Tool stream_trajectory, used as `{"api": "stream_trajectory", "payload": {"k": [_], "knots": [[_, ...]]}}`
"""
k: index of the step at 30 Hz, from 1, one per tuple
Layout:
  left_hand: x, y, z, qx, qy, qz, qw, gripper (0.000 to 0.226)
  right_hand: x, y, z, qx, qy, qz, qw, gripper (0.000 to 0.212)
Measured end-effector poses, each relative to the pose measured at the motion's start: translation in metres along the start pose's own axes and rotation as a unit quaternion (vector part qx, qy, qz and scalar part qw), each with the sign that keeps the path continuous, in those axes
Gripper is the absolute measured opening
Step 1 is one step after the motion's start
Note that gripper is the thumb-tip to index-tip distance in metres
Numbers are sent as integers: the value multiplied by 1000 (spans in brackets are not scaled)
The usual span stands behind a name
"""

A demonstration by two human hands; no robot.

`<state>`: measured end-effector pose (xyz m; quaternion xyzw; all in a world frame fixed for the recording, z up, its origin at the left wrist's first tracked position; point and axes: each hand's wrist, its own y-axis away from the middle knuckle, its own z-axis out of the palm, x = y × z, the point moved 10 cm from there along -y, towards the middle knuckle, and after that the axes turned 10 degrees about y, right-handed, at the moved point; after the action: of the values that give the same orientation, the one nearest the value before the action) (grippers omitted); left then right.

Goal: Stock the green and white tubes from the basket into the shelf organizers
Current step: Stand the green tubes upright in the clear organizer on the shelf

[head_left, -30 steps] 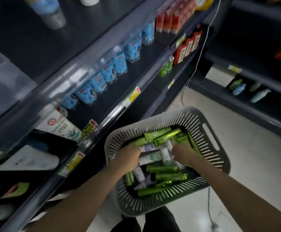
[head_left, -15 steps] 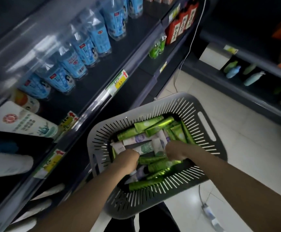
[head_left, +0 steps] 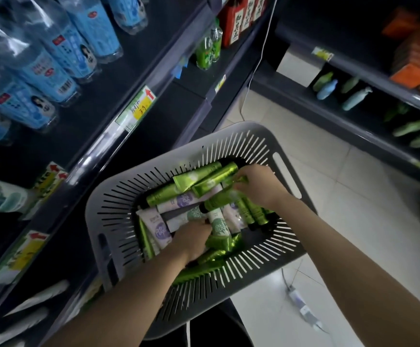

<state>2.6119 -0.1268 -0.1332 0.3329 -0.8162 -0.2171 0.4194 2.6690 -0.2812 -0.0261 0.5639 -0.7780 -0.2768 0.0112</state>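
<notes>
A grey slotted basket [head_left: 118, 209] sits below me, filled with several green tubes [head_left: 203, 175] and white tubes [head_left: 182, 200]. My left hand [head_left: 192, 242] reaches into the near side of the pile, its fingers closed around a white and green tube [head_left: 219, 225]. My right hand [head_left: 260, 187] is at the far right of the pile, pinching the crimped end of a green tube [head_left: 219, 201] that lies across the others. The shelf organizers are not clearly visible.
Dark shelves run along the left with blue-labelled water bottles [head_left: 61, 51], green bottles [head_left: 207, 50], red cartons [head_left: 245, 18] and yellow price tags [head_left: 141, 108]. Pale tubes [head_left: 38, 296] lie on the lowest shelf. Another shelf unit [head_left: 354, 78] stands right. A cable and power strip [head_left: 301, 304] lie on the tiled floor.
My view has tilted down and closer to the basket. My right hand moved to the far right of the pile and pinched a green tube. My left hand stayed in the near side.
</notes>
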Motion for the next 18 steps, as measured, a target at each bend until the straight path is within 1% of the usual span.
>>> {"api": "stream_trajectory", "payload": {"k": [2,4,6,7,9,11,14,18], "knots": [[4,5,-1,-1,5,9,1000,30,4,4,-1,10,-21,8,1000,21],[10,13,-11,14,36,15,999,32,3,9,-5,20,-31,12,999,20],[12,23,-28,47,76,6,996,34,0,14,-14,28,-47,16,998,19],[12,29,-39,74,103,4,992,31,-3,17,-20,34,-50,14,998,19],[6,42,-60,128,159,-11,979,24,-11,21,-39,50,-44,6,998,17],[0,59,-82,169,195,-30,966,25,-22,26,-61,67,-28,-6,997,17],[2,87,-118,210,240,-35,947,25,-48,34,-92,82,-8,-30,996,21],[9,131,-168,280,298,-36,912,31,-98,51,-141,122,-18,-74,990,31]]}}
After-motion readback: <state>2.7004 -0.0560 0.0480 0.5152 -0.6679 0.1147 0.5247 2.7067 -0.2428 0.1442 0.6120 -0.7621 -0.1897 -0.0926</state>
